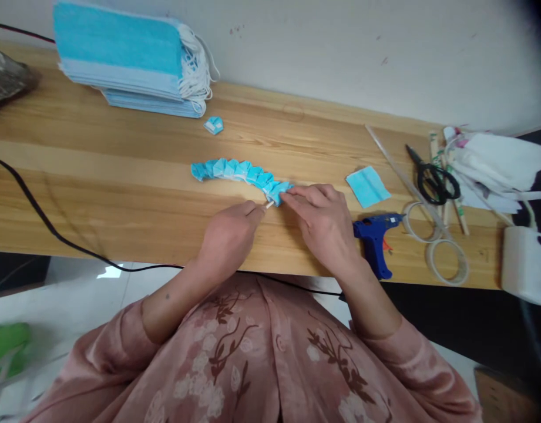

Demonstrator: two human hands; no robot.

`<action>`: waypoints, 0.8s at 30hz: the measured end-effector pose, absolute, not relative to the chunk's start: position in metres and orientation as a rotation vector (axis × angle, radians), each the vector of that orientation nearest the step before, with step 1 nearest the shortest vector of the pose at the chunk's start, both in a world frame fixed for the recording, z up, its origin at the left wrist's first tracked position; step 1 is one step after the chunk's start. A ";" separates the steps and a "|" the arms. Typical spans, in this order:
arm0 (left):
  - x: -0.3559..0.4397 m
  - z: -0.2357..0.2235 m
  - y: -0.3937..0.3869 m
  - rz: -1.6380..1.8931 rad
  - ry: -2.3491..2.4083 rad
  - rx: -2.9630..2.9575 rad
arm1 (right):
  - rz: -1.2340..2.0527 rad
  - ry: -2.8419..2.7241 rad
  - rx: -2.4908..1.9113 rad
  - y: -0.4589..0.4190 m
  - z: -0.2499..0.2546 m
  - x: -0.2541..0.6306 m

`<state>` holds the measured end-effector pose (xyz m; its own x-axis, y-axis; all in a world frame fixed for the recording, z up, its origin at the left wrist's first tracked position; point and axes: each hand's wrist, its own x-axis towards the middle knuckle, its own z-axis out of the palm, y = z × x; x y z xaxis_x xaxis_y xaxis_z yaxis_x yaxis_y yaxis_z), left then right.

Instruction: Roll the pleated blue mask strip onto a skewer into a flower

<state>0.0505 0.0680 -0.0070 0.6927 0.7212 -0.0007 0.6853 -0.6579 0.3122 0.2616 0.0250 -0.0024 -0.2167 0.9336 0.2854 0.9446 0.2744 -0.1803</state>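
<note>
A curved chain of folded blue fabric pieces (239, 170) lies on the wooden table. My left hand (231, 235) is closed around a thin white stick (270, 204), whose tip meets the chain's right end. At that same end the fingers of my right hand (322, 220) pinch the last folded piece; the thumb is partly hidden. To the right of my right hand lies a flat blue fabric square (368, 187). Beside my right wrist a blue glue gun (378, 235) rests on its side. One small folded blue piece (214, 125) sits apart, behind the chain.
A stack of blue face masks (120, 53) stands against the wall. On the right are black-handled scissors (437, 182), a clear ruler-like strip (393, 158), tape rolls (447, 262) and a white box (526, 264). A black cable (54, 235) runs along the front edge.
</note>
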 end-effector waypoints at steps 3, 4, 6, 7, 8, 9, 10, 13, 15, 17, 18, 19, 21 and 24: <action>0.050 -0.007 0.068 0.196 1.117 2.637 | -0.058 -2.256 -1.745 0.028 -0.003 0.260; 0.050 -0.008 0.068 0.208 1.125 2.640 | -0.071 -2.270 -1.752 0.029 -0.003 0.259; 0.050 -0.009 0.068 0.225 1.146 2.636 | -0.112 -2.290 -1.760 0.031 -0.001 0.257; 0.050 -0.009 0.068 0.231 1.155 2.630 | -0.133 -2.298 -1.760 0.032 0.000 0.256; 0.051 -0.009 0.068 0.235 1.161 2.623 | -0.153 -2.306 -1.759 0.034 0.001 0.255; 0.051 -0.010 0.068 0.238 1.164 2.617 | -0.170 -2.313 -1.757 0.035 0.002 0.253; 0.051 -0.010 0.068 0.242 1.164 2.613 | -0.183 -2.322 -1.755 0.036 0.002 0.253; 0.051 -0.011 0.068 0.261 1.163 2.611 | -0.199 -2.350 -1.747 0.041 0.003 0.251; 0.050 -0.011 0.067 0.299 1.168 2.601 | -0.193 -2.369 -1.733 0.043 0.003 0.251; 0.050 -0.012 0.066 0.338 1.180 2.586 | -0.190 -2.381 -1.725 0.045 0.003 0.251; 0.050 -0.012 0.066 0.348 1.188 2.582 | -0.188 -2.383 -1.727 0.046 0.004 0.250; 0.050 -0.012 0.066 0.351 1.195 2.584 | -0.184 -2.384 -1.732 0.047 0.004 0.249; 0.050 -0.012 0.066 0.338 1.197 2.597 | -0.162 -2.382 -1.749 0.048 0.004 0.247; 0.051 -0.010 0.067 0.272 1.185 2.625 | -0.105 -2.363 -1.767 0.051 0.004 0.245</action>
